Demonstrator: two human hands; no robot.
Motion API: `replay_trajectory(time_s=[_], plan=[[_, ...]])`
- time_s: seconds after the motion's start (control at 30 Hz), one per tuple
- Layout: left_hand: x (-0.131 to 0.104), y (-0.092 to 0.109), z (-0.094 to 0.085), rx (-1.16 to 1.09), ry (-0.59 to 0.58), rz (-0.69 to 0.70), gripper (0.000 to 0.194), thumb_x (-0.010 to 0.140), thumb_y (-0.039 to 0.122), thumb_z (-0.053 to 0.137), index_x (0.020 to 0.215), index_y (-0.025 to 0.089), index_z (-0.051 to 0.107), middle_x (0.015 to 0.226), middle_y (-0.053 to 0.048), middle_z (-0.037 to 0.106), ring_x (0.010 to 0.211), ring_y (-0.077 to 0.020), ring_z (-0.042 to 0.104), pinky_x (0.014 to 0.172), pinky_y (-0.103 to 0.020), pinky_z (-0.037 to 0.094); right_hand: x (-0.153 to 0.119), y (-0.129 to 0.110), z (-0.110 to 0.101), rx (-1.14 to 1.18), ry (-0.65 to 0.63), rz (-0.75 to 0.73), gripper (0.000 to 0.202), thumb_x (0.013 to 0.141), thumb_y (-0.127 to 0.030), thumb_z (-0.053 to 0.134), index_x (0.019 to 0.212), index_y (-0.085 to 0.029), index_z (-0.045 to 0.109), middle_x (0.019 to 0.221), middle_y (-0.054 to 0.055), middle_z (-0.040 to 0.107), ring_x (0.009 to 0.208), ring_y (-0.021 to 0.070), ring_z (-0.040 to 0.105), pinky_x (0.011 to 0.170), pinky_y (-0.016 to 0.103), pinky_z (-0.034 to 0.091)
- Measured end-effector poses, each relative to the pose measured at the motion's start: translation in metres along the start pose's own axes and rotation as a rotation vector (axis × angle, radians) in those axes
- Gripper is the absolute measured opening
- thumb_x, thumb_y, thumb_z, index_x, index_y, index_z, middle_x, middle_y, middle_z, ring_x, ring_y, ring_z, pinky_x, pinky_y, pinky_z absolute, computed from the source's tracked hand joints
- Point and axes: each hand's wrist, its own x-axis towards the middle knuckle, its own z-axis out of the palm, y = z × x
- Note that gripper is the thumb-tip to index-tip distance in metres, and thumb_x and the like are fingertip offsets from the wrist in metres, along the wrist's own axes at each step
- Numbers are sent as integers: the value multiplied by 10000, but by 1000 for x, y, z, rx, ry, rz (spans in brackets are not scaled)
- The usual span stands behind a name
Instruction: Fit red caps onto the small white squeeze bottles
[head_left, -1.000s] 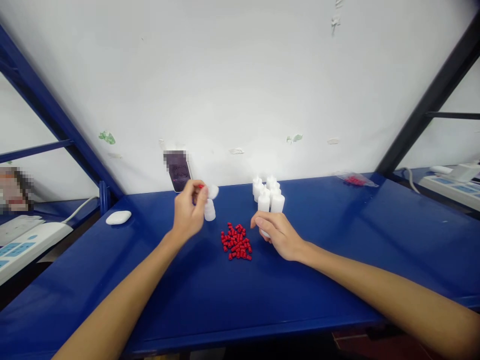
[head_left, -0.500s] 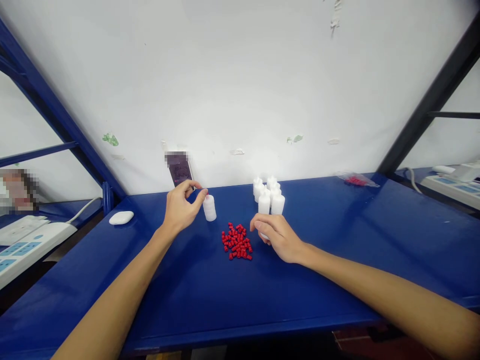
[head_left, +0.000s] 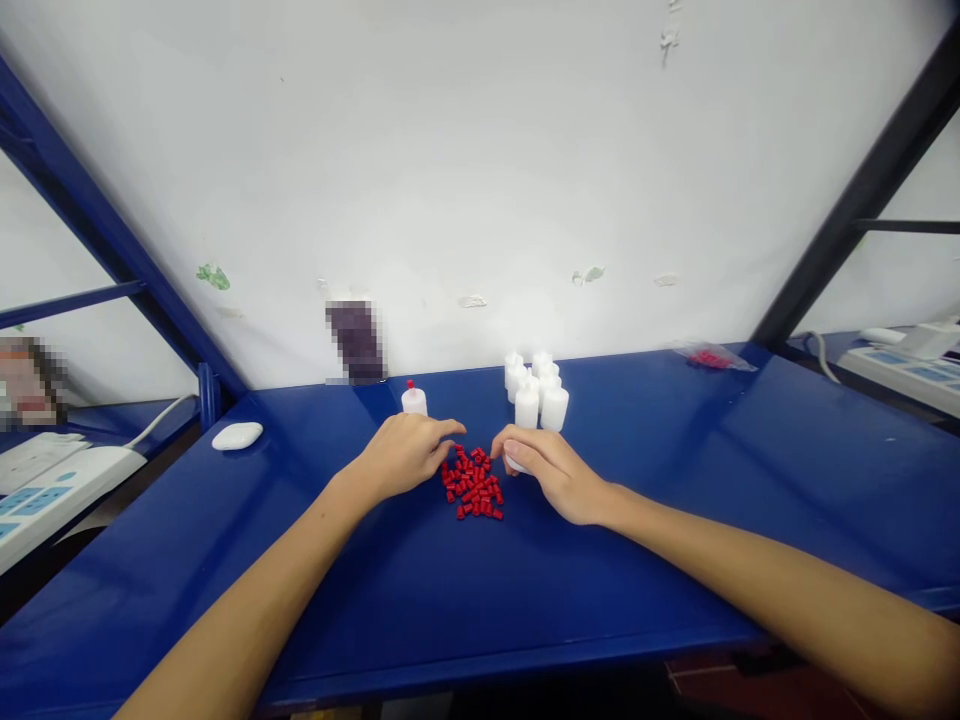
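While L hand (head_left: 405, 452) is by small red cyl. caps (head_left: 477, 488): thumb/index parted, hold unclear
R hand (head_left: 553, 472): curled round white plastic btl. (head_left: 515, 464), mostly hidden

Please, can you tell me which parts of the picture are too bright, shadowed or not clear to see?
Head view: the white bottles look washed out, their tops fading into the bright wall. Head view: soft shadows and faint reflections lie on the blue table. Head view: the dark object by the wall is pixelated, so its details cannot be read.
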Motion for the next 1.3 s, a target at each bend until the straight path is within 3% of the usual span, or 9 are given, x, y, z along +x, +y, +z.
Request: replay_trajectory(time_s=[0.1,0.2,0.37,0.5,0.7,0.87,1.07,1.2,1.3], plan=[[0,-2,3,68,-88,-4,310,929,249,479,1172,288,667,935,-39,748,787,-205,681,638,-268,433,0,-1,-1,-13,-27,2,428,1030,-472,314,942,-178,611,734,-1,542,699,147,508,685,273,394],[0,-2,6,72,-112,12,287,952,249,447,1083,285,700,930,-38,742,800,-207,681,642,-275,436,0,-3,-1,-41,-42,10,439,1020,-502,324,935,-177,608,738,0,543,697,149,500,684,277,394],[3,6,4,53,44,54,195,907,197,519,979,213,700,802,-50,689,775,-204,612,658,-294,416,1,-4,1,-86,-7,0,457,1038,-485,244,986,-189,589,721,-8,504,677,147,477,680,280,391],[1,25,0,-185,187,111,120,882,213,576,964,204,663,606,13,565,702,-174,522,671,-292,391,1,-4,0,-245,15,-6,440,1049,-427,224,869,-193,551,725,-5,510,677,144,470,662,278,359],[-2,45,2,-404,184,143,77,856,202,627,921,229,659,652,19,649,801,-193,476,746,-343,379,-1,-12,-5,-664,-75,-4,281,915,-436,529,799,-181,547,733,5,561,631,135,459,569,261,240],[0,46,4,-477,228,141,83,838,173,631,896,212,675,673,-6,677,813,-200,466,681,-311,430,-2,-17,-6,-825,-78,23,329,912,-461,514,776,-173,601,703,31,608,598,141,484,544,284,174],[-1,49,11,-373,226,258,147,845,110,565,956,182,629,699,-16,642,822,-178,558,657,-258,475,-1,-16,-6,-823,-107,18,366,959,-431,438,775,-167,613,732,53,646,599,151,519,540,289,184],[-1,55,20,-107,387,341,103,858,116,497,886,167,583,675,-16,585,651,-158,540,614,-293,442,0,-16,-5,-773,-84,51,363,945,-416,459,710,-175,595,678,33,625,561,136,486,540,286,192],[-2,59,23,-97,469,365,74,883,140,491,889,176,556,618,16,554,558,-135,510,578,-284,419,-1,-17,-4,-691,-72,71,322,921,-338,474,661,-178,577,640,14,603,543,126,465,544,279,215]])
